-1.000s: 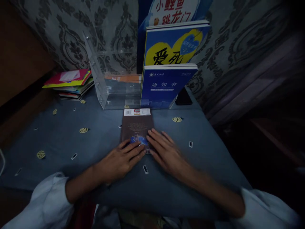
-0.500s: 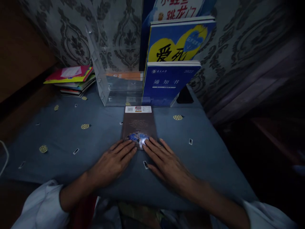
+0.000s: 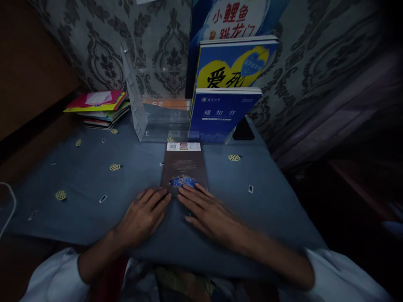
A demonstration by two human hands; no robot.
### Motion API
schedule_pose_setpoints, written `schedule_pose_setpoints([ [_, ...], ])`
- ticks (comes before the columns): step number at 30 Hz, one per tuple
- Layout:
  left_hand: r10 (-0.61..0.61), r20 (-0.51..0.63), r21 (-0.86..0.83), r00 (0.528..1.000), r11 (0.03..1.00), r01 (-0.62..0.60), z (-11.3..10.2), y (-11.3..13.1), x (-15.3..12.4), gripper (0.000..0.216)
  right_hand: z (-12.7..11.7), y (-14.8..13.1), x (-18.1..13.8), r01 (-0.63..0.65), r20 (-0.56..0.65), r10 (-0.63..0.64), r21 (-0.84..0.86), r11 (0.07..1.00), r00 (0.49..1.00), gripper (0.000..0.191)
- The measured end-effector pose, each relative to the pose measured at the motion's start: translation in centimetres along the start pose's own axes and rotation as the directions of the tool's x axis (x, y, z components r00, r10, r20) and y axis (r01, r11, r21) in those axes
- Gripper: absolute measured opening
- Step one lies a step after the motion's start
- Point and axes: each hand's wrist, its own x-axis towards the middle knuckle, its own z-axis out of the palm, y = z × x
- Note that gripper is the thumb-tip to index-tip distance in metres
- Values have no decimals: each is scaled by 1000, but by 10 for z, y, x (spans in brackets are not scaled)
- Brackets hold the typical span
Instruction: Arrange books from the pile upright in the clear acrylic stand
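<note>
A dark brown book (image 3: 183, 162) lies flat on the cloth-covered table, with a white barcode strip at its far edge and a blue picture near its close edge. The fingertips of my left hand (image 3: 143, 214) touch its near left corner, fingers bent a little and not gripping. My right hand (image 3: 209, 214) lies with outstretched fingers over the near right part, covering some of the blue picture. Just beyond the book stands a clear acrylic rack (image 3: 163, 129), holding a blue booklet (image 3: 223, 119) in front and a blue and yellow book (image 3: 206, 63) behind it.
Stacked books and papers (image 3: 97, 102) lie at the back left. A black phone-like object (image 3: 244, 129) rests behind the rack's right side. A taller picture book (image 3: 233, 19) stands at the back against the patterned wall. A white cable (image 3: 12, 201) hangs at the left edge.
My left hand has slid left to the book's corner. My right hand has also shifted a little to the left over the book. The view has tilted slightly upward.
</note>
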Motion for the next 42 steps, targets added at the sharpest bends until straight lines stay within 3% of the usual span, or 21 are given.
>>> schedule_pose_setpoints([
  [7,-1,-47,12,999,1000,1,2,2,0,28,-9,8,44,11,134,-36,184,983,990,47],
  [12,1,-64,24,998,1000,1,3,3,1,28,-7,32,70,1,142,-40,262,965,989,45],
  [18,-10,-59,-13,998,1000,10,4,2,0,29,-4,55,92,-20,129,-11,239,971,992,41],
  [22,-61,-31,-157,998,986,55,-1,-3,4,28,4,57,91,20,56,-32,206,978,998,41],
  [25,-102,21,-260,995,960,104,-3,-12,8,30,10,58,87,27,-5,-27,177,984,1000,42],
  [31,-92,94,-305,991,945,117,7,-41,25,35,14,60,82,-67,-108,81,131,989,991,46],
  [42,-112,-29,-359,993,929,95,55,-94,66,33,17,57,84,-200,-172,194,-20,979,966,44],
])
